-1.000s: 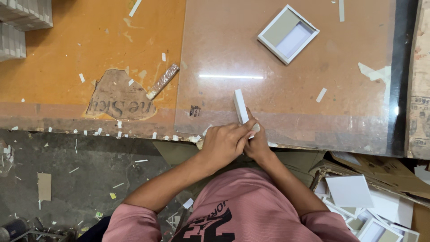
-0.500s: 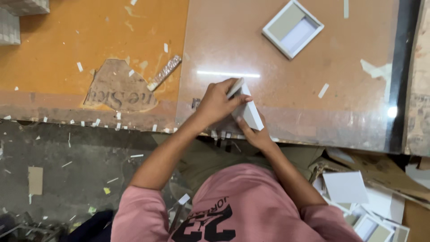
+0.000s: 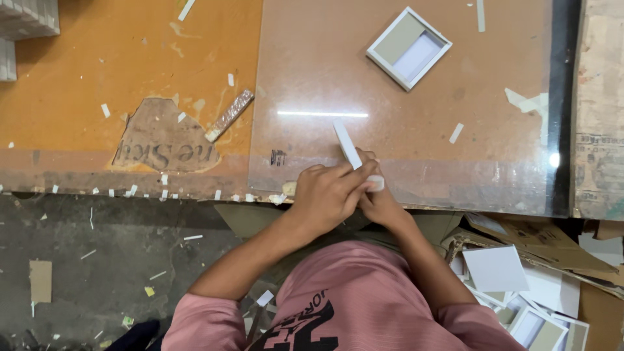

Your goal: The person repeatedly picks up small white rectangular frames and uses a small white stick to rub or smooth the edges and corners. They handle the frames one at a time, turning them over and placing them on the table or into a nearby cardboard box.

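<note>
Since half a second ago both hands have come back down to the near edge of the worktop (image 3: 312, 78), where the left hand (image 3: 328, 195) and right hand (image 3: 382, 203) together grip a white strip-like piece (image 3: 348, 144), possibly folded card, now standing tilted.

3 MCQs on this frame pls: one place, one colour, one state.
1. Where does the square tray lie?
A. on the glass sheet, beyond the hands
B. on the floor
C. on the person's lap

2. What colour is the strip?
A. black
B. white
C. green

3. How is the strip held?
A. lying free
B. left hand alone
C. between both hands, right hand too

A: it rests on the reflective sheet at top.
B: it looks plain white.
C: both hands close around its lower end.
</note>
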